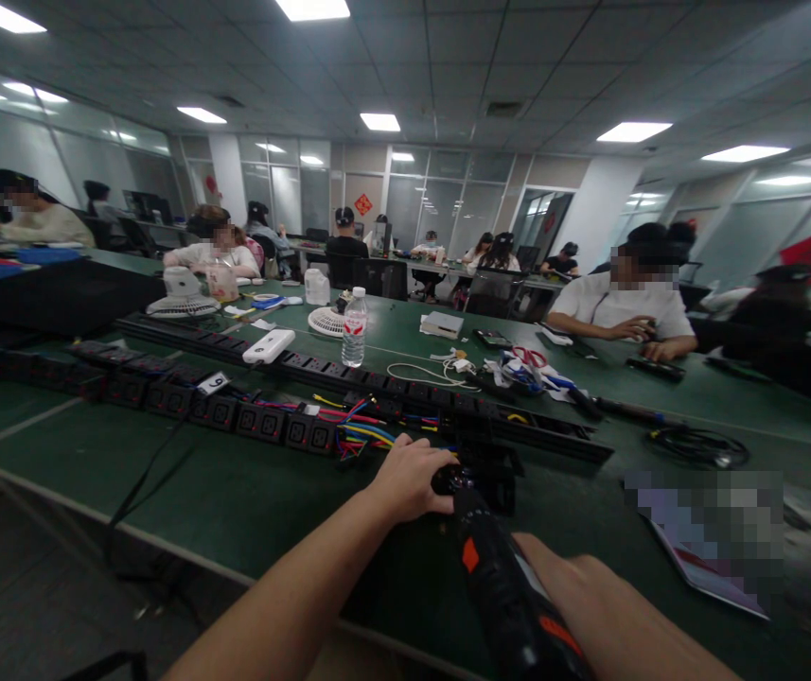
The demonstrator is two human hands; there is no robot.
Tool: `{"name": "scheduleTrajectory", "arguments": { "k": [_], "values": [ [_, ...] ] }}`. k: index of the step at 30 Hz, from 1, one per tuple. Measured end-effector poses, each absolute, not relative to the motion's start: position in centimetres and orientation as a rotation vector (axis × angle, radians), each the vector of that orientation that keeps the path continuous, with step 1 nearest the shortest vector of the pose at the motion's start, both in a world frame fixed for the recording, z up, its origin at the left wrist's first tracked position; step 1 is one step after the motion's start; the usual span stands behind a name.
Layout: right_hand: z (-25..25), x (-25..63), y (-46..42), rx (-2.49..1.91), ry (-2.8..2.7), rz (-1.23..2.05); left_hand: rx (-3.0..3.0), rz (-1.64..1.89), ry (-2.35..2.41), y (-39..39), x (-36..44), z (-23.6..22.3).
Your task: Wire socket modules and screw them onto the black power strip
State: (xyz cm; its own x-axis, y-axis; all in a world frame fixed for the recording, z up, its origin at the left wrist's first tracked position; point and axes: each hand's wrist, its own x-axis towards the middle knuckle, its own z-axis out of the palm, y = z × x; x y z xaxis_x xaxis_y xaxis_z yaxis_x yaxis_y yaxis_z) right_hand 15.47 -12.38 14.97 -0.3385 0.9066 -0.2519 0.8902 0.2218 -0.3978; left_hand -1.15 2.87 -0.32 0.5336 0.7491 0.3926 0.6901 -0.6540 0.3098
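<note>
The left hand has thumb and fingers closed on the near-left edge of a black part on the green surface. The right hand is wrapped around a driver, at the left hand's five o'clock, its nose at the part. This looks like fastening work, calling for a firm pinch and a well-seated tip. Wires and sockets lie toward ten o'clock, a bottle at eleven.
</note>
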Motion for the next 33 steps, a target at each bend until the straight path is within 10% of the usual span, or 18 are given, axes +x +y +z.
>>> {"name": "scheduleTrajectory", "arguments": {
  "k": [33],
  "values": [
    [15.9, 15.4, -12.4, -1.848, -2.42, 0.651, 2.635, 0.787, 1.261, 2.8, -0.9, -0.5]
  ]
}}
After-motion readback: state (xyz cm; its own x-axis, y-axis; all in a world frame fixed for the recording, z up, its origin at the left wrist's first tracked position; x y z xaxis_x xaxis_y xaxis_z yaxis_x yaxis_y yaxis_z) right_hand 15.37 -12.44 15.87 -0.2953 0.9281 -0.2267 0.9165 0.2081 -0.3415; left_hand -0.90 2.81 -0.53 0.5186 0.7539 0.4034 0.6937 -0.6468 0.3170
